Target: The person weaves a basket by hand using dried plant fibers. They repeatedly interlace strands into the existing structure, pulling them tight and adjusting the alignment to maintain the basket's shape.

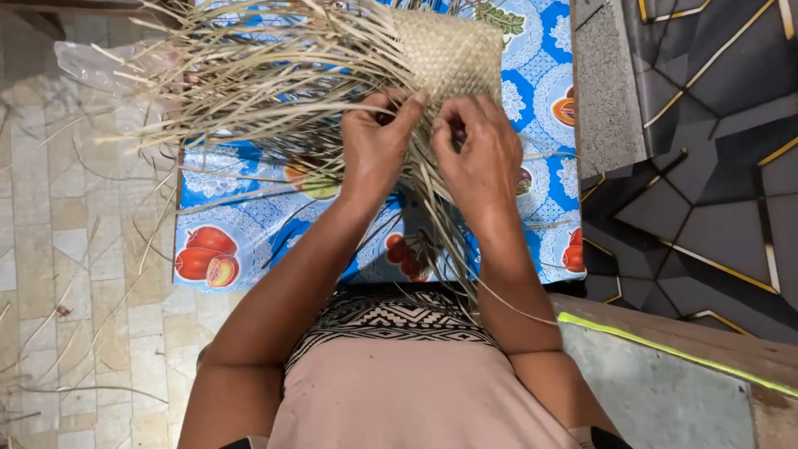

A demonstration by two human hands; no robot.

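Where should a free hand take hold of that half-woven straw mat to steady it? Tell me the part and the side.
Grip the woven mat on its finished, tightly plaited panel, probably from the right edge. That part is firm and flat, while the left side fans into loose strips. The left hand and right hand already work the near edge.

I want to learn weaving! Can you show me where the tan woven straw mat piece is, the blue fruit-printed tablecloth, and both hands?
Tan woven straw mat piece [449, 54], head view, finished woven panel.
Blue fruit-printed tablecloth [249, 229], head view, bare patch.
Left hand [374, 150], head view, back.
Right hand [482, 154], head view, back.
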